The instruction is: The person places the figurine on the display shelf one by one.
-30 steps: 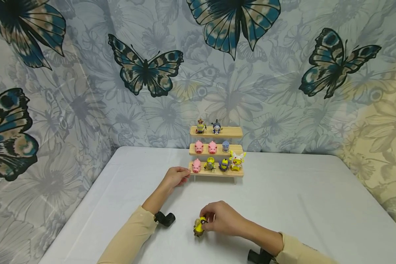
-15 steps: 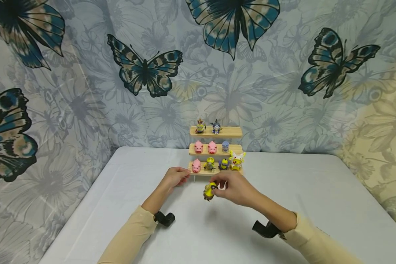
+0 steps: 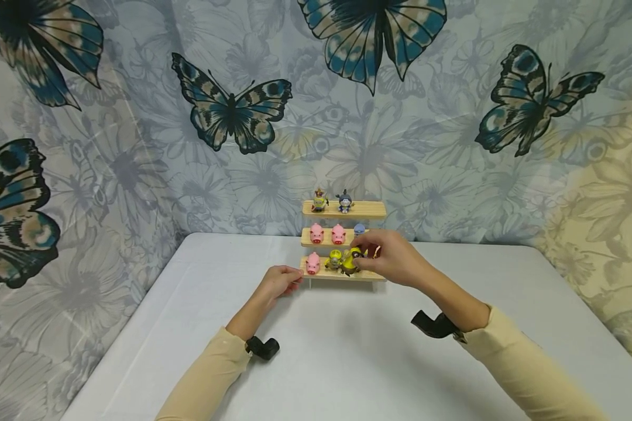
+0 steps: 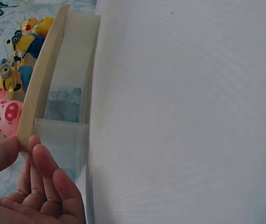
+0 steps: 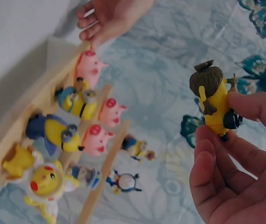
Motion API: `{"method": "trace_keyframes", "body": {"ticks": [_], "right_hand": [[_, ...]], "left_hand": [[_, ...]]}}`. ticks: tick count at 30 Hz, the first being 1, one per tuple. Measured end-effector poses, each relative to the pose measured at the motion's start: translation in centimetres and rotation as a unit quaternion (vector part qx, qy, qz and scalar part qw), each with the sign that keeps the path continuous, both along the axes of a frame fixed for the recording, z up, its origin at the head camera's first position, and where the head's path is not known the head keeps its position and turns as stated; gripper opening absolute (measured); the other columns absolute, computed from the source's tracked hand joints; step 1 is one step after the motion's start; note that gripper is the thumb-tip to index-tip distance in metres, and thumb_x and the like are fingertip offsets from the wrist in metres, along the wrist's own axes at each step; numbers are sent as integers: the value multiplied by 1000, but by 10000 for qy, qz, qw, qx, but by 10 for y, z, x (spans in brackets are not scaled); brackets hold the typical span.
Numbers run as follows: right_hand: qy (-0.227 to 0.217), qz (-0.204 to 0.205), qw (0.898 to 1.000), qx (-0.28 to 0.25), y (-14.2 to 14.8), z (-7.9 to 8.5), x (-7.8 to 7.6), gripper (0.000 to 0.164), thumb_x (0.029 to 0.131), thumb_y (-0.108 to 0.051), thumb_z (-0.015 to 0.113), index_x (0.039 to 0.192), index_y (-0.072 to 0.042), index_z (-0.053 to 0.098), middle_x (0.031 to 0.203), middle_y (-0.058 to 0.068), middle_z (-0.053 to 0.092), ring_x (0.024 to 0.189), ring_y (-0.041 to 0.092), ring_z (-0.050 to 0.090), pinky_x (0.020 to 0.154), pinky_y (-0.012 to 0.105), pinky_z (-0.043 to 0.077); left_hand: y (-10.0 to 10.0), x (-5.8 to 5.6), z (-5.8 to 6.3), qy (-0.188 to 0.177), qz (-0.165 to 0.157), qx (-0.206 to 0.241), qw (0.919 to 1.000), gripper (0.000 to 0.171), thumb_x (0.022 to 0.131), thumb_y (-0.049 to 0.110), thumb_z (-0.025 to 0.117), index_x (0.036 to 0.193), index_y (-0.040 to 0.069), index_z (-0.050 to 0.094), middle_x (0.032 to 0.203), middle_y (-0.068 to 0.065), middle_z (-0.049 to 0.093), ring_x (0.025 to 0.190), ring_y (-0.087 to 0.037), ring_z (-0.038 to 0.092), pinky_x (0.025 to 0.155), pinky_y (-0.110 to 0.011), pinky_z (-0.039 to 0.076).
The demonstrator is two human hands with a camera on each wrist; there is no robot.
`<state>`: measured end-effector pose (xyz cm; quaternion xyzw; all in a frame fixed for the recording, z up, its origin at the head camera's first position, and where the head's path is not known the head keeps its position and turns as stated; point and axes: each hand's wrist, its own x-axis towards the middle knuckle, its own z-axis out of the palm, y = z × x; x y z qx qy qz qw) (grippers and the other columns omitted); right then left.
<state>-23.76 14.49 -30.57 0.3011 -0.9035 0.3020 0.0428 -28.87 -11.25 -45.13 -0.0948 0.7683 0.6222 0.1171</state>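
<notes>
My right hand (image 3: 395, 257) pinches a yellow minion figurine (image 5: 217, 107) with a brown skirt and black goggles between thumb and fingers. In the head view the figurine is in front of the lowest board, overlapping the figures there; the right wrist view shows it apart from them. My left hand (image 3: 278, 283) holds the left end of the lowest board of a three-tier wooden display stand (image 4: 42, 84), thumb on top. On that board are a pink pig (image 3: 313, 263), a minion (image 3: 334, 259), a blue-coated minion (image 5: 53, 133) and a yellow figure in a white eared hood (image 5: 44, 179).
Two pink pigs (image 3: 338, 234) and a blue-capped figure (image 5: 84, 176) occupy the middle board. On the top board stand a crowned minion (image 3: 319, 202) and a dark-hatted figure (image 3: 344, 202). A white-covered table (image 3: 316, 368) lies below, with a butterfly-print cloth (image 3: 232, 175) behind.
My right hand has lifted the minion figurine from near the table's front and carried it forward and slightly right to the stand. My left hand has stayed on the board.
</notes>
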Motion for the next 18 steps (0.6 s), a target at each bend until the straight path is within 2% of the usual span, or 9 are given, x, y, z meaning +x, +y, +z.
{"method": "trace_keyframes", "body": {"ticks": [5,11,18], "right_hand": [[41,-4,10000,-11,4,6,-7,26,85,-9,72,110,-1,70,89,6,69,76,13,58,68,28,48],[-27,-159,9999,-32,8,14,-16,26,87,-10,70,111,-1,69,88,8,68,76,16,58,66,30,47],[58,-430,9990,-61,14,22,-26,29,88,-12,69,115,0,65,96,12,67,82,20,58,69,31,45]], "left_hand": [[0,0,-2,49,-23,-15,10000,23,94,19,64,106,0,66,83,-1,70,63,-6,55,59,-20,44],[0,1,-1,66,-17,-14,10000,23,94,20,64,105,0,66,81,1,69,63,-6,56,59,-21,44],[0,0,-1,67,-7,3,10000,22,94,20,64,104,0,66,79,3,68,63,-6,56,59,-20,44]]}}
